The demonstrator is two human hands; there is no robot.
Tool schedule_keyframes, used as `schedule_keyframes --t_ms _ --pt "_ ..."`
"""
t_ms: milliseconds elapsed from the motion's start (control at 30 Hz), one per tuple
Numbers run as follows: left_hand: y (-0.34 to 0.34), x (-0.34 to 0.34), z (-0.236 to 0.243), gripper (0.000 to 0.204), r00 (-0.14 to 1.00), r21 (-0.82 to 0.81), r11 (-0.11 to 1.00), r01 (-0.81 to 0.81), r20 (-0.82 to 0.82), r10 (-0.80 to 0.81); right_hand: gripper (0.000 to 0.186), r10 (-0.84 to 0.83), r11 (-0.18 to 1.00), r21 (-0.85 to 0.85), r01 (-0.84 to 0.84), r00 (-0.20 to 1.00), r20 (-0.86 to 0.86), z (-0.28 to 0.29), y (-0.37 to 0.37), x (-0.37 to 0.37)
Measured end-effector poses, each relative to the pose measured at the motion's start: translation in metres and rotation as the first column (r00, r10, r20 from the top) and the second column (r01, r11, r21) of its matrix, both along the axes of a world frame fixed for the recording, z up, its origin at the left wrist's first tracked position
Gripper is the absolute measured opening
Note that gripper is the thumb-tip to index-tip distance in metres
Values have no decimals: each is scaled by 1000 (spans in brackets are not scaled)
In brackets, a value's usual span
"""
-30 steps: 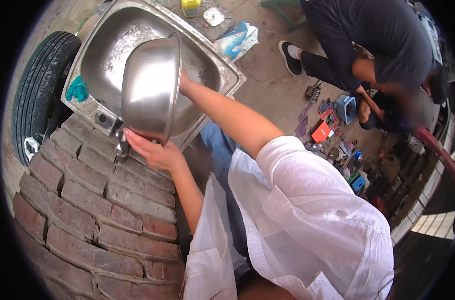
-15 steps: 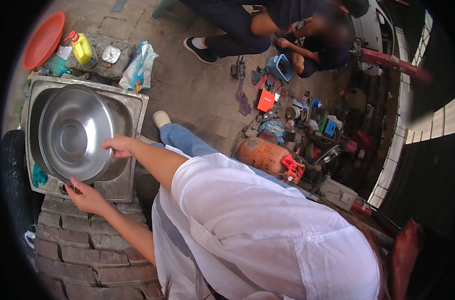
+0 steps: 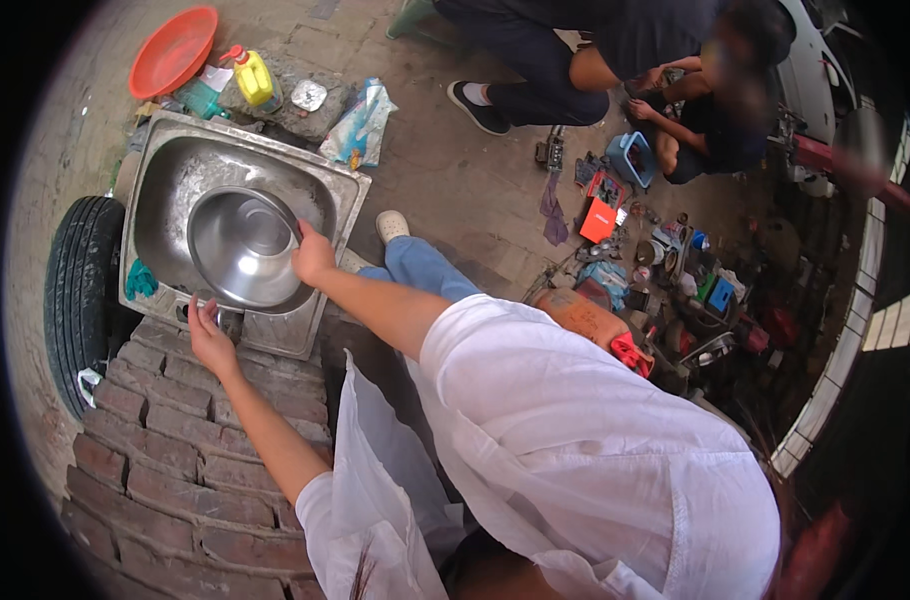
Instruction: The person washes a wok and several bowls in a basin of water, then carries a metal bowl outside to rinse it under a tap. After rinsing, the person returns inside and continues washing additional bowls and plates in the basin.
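A round stainless steel basin is tilted over the metal sink, its shiny hollow inside showing. My right hand is closed on the basin's right rim. By the lower left rim, my left hand has its fingers stretched out and apart, the fingertips close to the edge; whether they touch it I cannot tell. A green cloth or glove hangs on the sink's near left corner. Below the sink is a surface of stacked bricks.
Behind the sink are a red plastic basin, a yellow pump bottle and a blue-white plastic bag. A black tyre stands left. Two people work at the back, near scattered tools and a rusty orange cylinder.
The basin has moved toward me and to the right across the sink, baring more of its inside. My left hand's fingers have spread. The whole view has shifted.
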State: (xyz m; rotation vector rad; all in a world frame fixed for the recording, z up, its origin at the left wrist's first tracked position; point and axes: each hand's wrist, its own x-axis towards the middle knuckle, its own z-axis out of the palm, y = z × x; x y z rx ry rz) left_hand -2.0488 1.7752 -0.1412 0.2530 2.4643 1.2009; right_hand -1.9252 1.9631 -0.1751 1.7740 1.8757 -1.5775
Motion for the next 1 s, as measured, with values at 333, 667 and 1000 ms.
schedule_keyframes --t_ms 333,667,1000 --pt "6 -8 1 31 893 229 870 -437 226 389 64 2 987 -158 -32 982 -187 6 -22 40" --pt "9 -11 -7 45 875 95 910 -404 332 354 64 12 991 -127 -47 963 -268 8 -29 52" --pt "-13 -23 -29 58 774 139 886 -443 557 299 68 -16 990 -141 9 999 -46 63 -34 56"
